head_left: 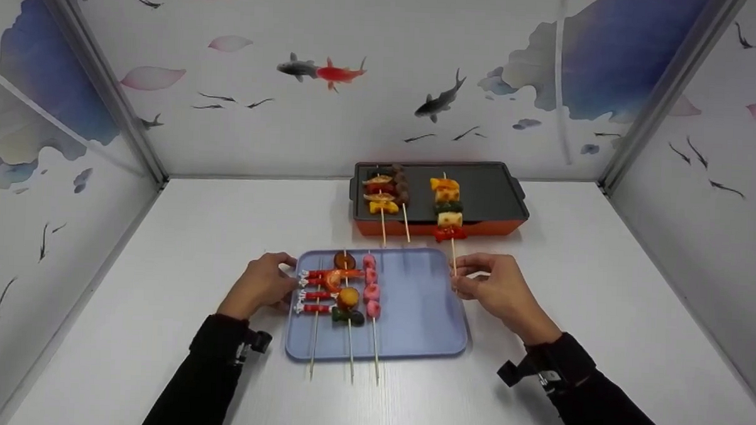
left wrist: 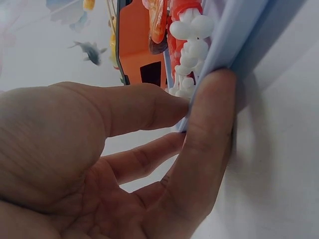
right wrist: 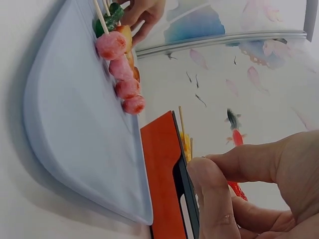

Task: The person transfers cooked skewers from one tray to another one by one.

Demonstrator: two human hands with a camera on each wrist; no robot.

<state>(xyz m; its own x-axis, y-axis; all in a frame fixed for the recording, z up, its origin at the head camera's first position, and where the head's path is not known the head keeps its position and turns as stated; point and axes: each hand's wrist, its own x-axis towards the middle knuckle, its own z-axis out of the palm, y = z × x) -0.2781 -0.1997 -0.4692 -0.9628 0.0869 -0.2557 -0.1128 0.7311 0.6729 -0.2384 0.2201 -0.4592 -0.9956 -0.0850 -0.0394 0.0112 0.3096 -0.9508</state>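
Note:
My left hand pinches the left rim of a blue tray; in the left wrist view the thumb and a finger meet at the tray's edge. My right hand pinches the stick of a vegetable skewer with yellow, green and red pieces. The food end of this skewer is over the front of an orange grill with a black top. On the tray's left half lie a skewer of red-and-white pieces, a mixed skewer and a pink-ball skewer.
A colourful skewer and a dark meat skewer lie at the grill's left, sticks jutting over its front edge. White panels with painted fish enclose the white table at the back and sides.

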